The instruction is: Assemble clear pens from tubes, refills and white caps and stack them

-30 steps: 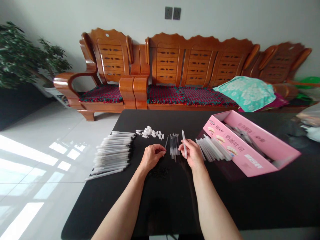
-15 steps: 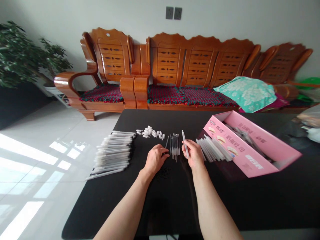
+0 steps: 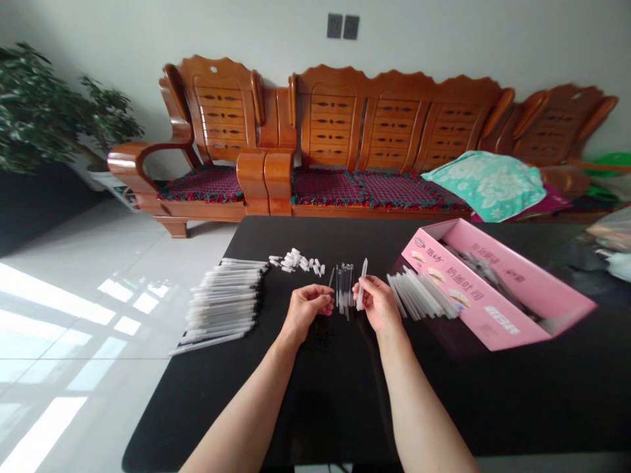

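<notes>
My left hand (image 3: 305, 310) is pinched around a thin dark pen refill (image 3: 332, 276), whose upper end sticks up past the fingertips. My right hand (image 3: 379, 305) grips a whitish translucent pen barrel (image 3: 363, 270), nearly upright with its tapered end pointing away from me. Between the two hands lies a row of pen refills (image 3: 346, 284), side by side. White pen caps (image 3: 296, 259) are in a loose pile beyond my left hand. Just right of my right hand, more translucent barrels (image 3: 424, 295) lean against a box. Small black pieces (image 3: 319, 338) lie near my left wrist, hard to make out.
Pens with white barrels (image 3: 221, 302) are stacked at the left of the black table (image 3: 340, 387). A pink box (image 3: 493, 289) with unclear contents stands at the right. Behind the table is a wooden sofa (image 3: 330, 118) with a turquoise pillow (image 3: 493, 184).
My right hand has moved slightly left with the barrel, closer to the refills. The left hand has turned a little and its thumb and fingers now show from the side.
</notes>
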{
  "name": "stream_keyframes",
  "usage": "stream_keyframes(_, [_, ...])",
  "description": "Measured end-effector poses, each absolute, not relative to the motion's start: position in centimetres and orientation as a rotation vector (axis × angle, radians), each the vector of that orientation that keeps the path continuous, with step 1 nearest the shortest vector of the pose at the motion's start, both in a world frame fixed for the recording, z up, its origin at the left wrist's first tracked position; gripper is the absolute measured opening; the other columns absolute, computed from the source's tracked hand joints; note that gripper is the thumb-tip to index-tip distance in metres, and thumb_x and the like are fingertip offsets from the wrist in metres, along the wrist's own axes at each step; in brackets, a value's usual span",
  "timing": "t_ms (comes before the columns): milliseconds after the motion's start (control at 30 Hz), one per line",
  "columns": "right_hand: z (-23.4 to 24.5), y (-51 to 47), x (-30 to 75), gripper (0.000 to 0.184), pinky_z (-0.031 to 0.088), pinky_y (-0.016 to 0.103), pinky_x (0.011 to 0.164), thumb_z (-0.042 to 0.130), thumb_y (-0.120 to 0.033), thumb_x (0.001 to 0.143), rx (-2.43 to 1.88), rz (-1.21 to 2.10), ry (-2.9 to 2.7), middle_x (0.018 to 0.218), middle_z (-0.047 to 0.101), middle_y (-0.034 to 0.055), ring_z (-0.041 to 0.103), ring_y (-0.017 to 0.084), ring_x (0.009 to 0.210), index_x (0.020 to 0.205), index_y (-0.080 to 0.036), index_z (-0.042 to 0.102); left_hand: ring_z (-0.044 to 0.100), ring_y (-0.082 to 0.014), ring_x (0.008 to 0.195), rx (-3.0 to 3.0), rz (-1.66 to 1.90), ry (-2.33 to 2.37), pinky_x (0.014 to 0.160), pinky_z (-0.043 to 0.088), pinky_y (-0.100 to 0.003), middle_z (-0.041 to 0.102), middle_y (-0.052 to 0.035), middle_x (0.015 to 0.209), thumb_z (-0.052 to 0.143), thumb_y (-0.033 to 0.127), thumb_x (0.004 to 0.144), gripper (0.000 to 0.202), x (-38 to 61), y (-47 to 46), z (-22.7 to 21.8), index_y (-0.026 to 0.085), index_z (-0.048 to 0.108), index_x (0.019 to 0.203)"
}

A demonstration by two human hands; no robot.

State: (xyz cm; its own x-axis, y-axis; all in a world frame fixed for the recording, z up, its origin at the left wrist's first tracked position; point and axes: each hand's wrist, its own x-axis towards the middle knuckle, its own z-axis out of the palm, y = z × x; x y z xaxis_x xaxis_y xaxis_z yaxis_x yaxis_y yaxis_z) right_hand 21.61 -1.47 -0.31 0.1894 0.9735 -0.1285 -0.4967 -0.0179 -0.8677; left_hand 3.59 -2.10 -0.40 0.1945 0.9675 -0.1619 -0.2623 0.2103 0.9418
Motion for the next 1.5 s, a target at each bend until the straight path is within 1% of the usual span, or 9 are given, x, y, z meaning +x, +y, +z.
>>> stream_keyframes(133, [-0.3, -1.5, 21.2, 0.03, 0.055, 0.024, 0.044, 0.085, -0.031, 0.064, -0.931, 1.34, -0.662, 0.068, 0.073, 0.0047, 0.066, 0.015, 0.053, 0.076, -0.016, 0.063, 0.065, -0.0108, 0.062, 0.775, 1.084, 0.834, 0.062, 0.054, -0.021, 0.071, -0.0066, 0.076, 0.078, 0.023, 0.067, 0.027, 3.2, -2.0, -0.3, 0.009, 0.074, 0.09])
stream_keyframes(233, [-0.4, -1.5, 21.0, 0.028, 0.059, 0.026, 0.05, 0.085, -0.03, 0.065, -0.905, 1.345, -0.67, 0.07, 0.074, 0.005, 0.069, 0.017, 0.057, 0.076, -0.016, 0.063, 0.065, -0.01, 0.061, 0.71, 1.081, 0.796, 0.064, 0.054, -0.021, 0.071, -0.0062, 0.075, 0.08, 0.023, 0.067, 0.028, 3.0, -1.9, -0.1, 0.009, 0.074, 0.09])
stream_keyframes(400, [-0.6, -1.4, 21.0, 0.026, 0.06, 0.025, 0.051, 0.085, -0.027, 0.066, -0.88, 1.316, -0.651, 0.072, 0.075, 0.0055, 0.07, 0.017, 0.059, 0.076, -0.016, 0.064, 0.062, -0.0079, 0.059, 0.732, 1.104, 0.763, 0.061, 0.052, -0.019, 0.07, -0.005, 0.073, 0.084, 0.027, 0.067, 0.032, 2.9, -1.7, -0.3, 0.008, 0.073, 0.091])
stream_keyframes(533, [-0.6, -1.4, 21.0, 0.024, 0.061, 0.026, 0.056, 0.084, -0.026, 0.068, -0.828, 1.282, -0.643, 0.075, 0.076, 0.0058, 0.072, 0.017, 0.064, 0.078, -0.016, 0.065, 0.068, -0.0123, 0.067, 0.762, 1.059, 0.79, 0.067, 0.056, -0.023, 0.074, -0.0096, 0.082, 0.085, 0.029, 0.067, 0.039, 3.0, -1.8, -0.6, 0.008, 0.07, 0.097])
stream_keyframes(633, [-0.5, -1.4, 21.0, 0.023, 0.062, 0.026, 0.059, 0.083, -0.025, 0.07, -0.792, 1.268, -0.651, 0.078, 0.076, 0.0063, 0.072, 0.017, 0.067, 0.079, -0.015, 0.065, 0.07, -0.015, 0.071, 0.79, 1.049, 0.797, 0.069, 0.057, -0.025, 0.075, -0.0109, 0.082, 0.085, 0.031, 0.067, 0.039, 3.3, -2.0, -0.6, 0.009, 0.066, 0.093])
stream_keyframes(767, [-0.3, -1.5, 20.9, 0.022, 0.062, 0.026, 0.059, 0.083, -0.025, 0.071, -0.777, 1.252, -0.675, 0.079, 0.076, 0.0066, 0.073, 0.018, 0.069, 0.081, -0.015, 0.065, 0.071, -0.016, 0.068, 0.848, 1.012, 0.825, 0.065, 0.058, -0.025, 0.074, -0.0098, 0.077, 0.085, 0.033, 0.067, 0.039, 3.6, -2.4, -0.2, 0.009, 0.065, 0.089])
stream_keyframes(900, [-0.4, -1.4, 20.8, 0.021, 0.062, 0.026, 0.059, 0.082, -0.025, 0.073, -0.785, 1.246, -0.71, 0.08, 0.076, 0.0062, 0.073, 0.018, 0.07, 0.082, -0.016, 0.065, 0.07, -0.015, 0.065, 0.905, 0.986, 0.827, 0.063, 0.057, -0.024, 0.073, -0.0086, 0.073, 0.084, 0.035, 0.068, 0.038, 3.7, -2.5, -0.1, 0.009, 0.065, 0.088])
stream_keyframes(1067, [-0.6, -1.4, 20.8, 0.02, 0.062, 0.026, 0.059, 0.081, -0.026, 0.074, -0.797, 1.248, -0.739, 0.081, 0.076, 0.006, 0.074, 0.019, 0.072, 0.084, -0.016, 0.066, 0.07, -0.0153, 0.066, 0.927, 0.979, 0.824, 0.064, 0.057, -0.024, 0.073, -0.0091, 0.074, 0.083, 0.037, 0.069, 0.039, 3.8, -2.5, -0.2, 0.009, 0.065, 0.089])
stream_keyframes(1500, [-0.3, -1.7, 20.5, 0.022, 0.062, 0.026, 0.059, 0.081, -0.027, 0.074, -0.83, 1.266, -0.782, 0.08, 0.075, 0.006, 0.073, 0.018, 0.069, 0.084, -0.017, 0.064, 0.07, -0.0171, 0.064, 0.926, 0.989, 0.869, 0.062, 0.057, -0.026, 0.073, -0.01, 0.074, 0.086, 0.04, 0.064, 0.046, 4.1, -2.7, 0.3, 0.009, 0.063, 0.089])
